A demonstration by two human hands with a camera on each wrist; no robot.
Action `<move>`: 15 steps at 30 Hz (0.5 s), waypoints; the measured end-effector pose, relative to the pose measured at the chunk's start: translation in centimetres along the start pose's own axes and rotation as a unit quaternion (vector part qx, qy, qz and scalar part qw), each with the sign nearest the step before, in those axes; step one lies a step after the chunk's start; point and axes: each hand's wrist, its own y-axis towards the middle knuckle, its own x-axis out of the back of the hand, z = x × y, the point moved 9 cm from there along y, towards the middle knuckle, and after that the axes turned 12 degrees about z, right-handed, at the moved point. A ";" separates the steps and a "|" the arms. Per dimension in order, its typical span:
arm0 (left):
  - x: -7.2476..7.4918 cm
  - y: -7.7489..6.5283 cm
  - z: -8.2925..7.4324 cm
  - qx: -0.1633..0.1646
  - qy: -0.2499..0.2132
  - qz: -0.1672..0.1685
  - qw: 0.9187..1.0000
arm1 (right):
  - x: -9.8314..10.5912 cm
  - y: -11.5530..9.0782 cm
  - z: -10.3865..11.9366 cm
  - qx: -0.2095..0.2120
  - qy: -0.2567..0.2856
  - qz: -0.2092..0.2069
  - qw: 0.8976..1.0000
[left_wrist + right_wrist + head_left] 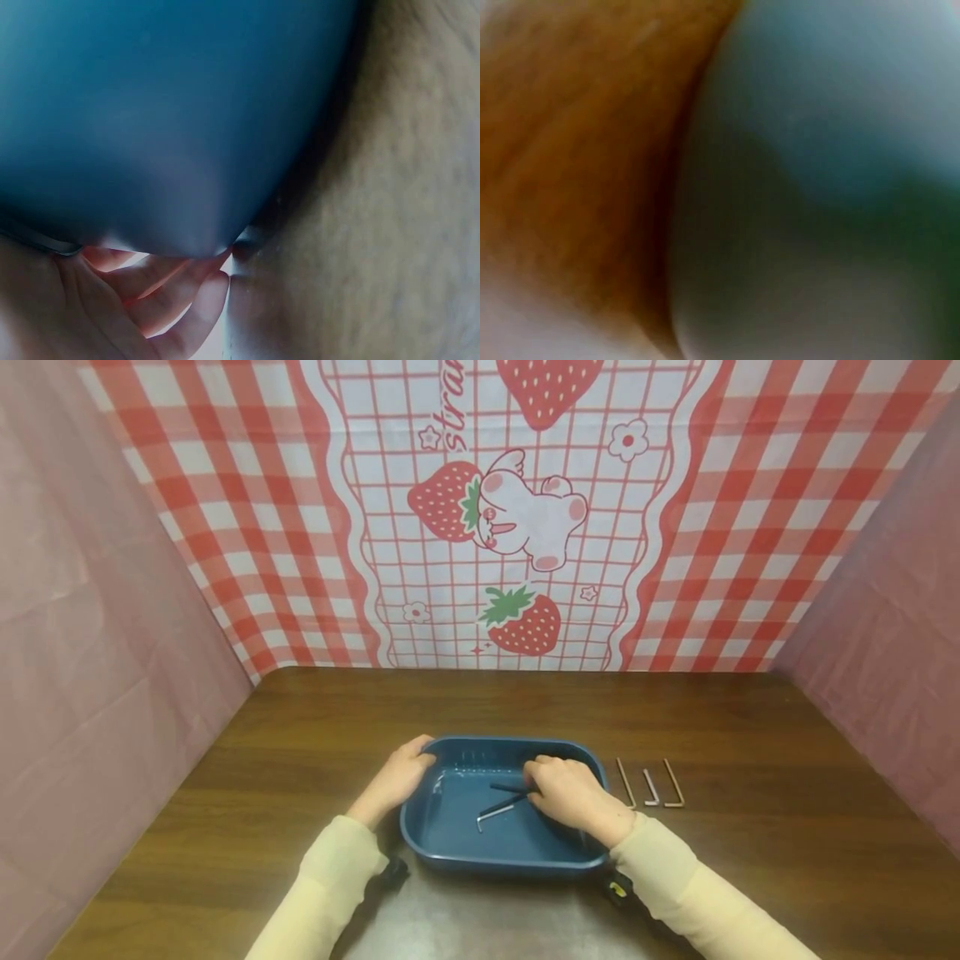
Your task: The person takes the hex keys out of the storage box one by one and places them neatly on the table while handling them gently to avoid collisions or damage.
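Note:
A blue rectangular tray [510, 863] stands on the wooden table. At its far left corner my left hand [397, 777] grips the rim, thumb over the edge; the left wrist view shows those fingers [172, 292] against the tray's outer wall. Inside the tray, toward the right, my right hand [570, 789] has curled fingers at the ends of two black hex keys [507, 787], seemingly pinching one; the fingertips are partly hidden. A silver hex key [497, 814] lies just left of them on the tray floor. The right wrist view is blurred, showing mostly tray wall.
Right of the tray, three L-shaped hex keys lie in a row on the table: a bronze one [626, 783], a short silver one [651, 788] and another bronze one [674, 783]. A checked strawberry cloth [510, 610] hangs behind the table.

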 end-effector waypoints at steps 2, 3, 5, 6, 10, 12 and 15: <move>0.0 0.0 0.0 -0.001 0.004 -0.001 1.000 | -0.1 0.1 0.0 0.001 0.000 0.000 1.000; 0.1 0.0 0.0 -0.001 0.004 -0.002 1.000 | -0.2 0.1 0.0 0.001 0.000 0.002 1.000; 0.1 0.1 0.0 -0.001 0.005 -0.002 1.000 | -0.2 0.1 0.0 0.002 0.003 0.002 1.000; 0.0 0.1 0.0 -0.001 0.005 -0.001 1.000 | -0.2 0.1 0.0 0.002 0.005 0.001 1.000; 0.0 0.1 0.0 -0.001 0.004 0.001 1.000 | -0.3 0.0 0.0 0.003 0.006 0.005 1.000; -0.1 0.1 -0.1 -0.002 0.002 0.001 1.000 | -0.3 0.0 0.0 0.001 0.006 0.011 1.000; 0.0 0.0 -0.1 -0.002 0.001 -0.001 1.000 | -0.5 0.0 -0.1 -0.003 0.011 0.022 1.000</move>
